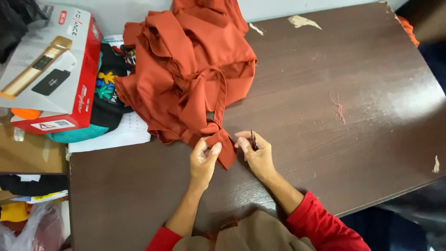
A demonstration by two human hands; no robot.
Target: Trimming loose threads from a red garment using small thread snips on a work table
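The left hand (203, 158) is pinching a strap end (222, 145) of the rust cloth (186, 69) heaped at eleven o'clock; the right hand (256, 151) is gripping small snips (253, 139) beside it. Trimming looks barely begun.

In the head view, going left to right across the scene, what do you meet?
Red and white box → black cloth with colourful print → heap of rust-orange fabric → left hand pinching a fabric end → right hand holding a small dark tool → bare brown table.

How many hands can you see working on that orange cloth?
2: the left hand pinches the orange cloth at its strap end; the right hand, beside it, holds a small dark tool.
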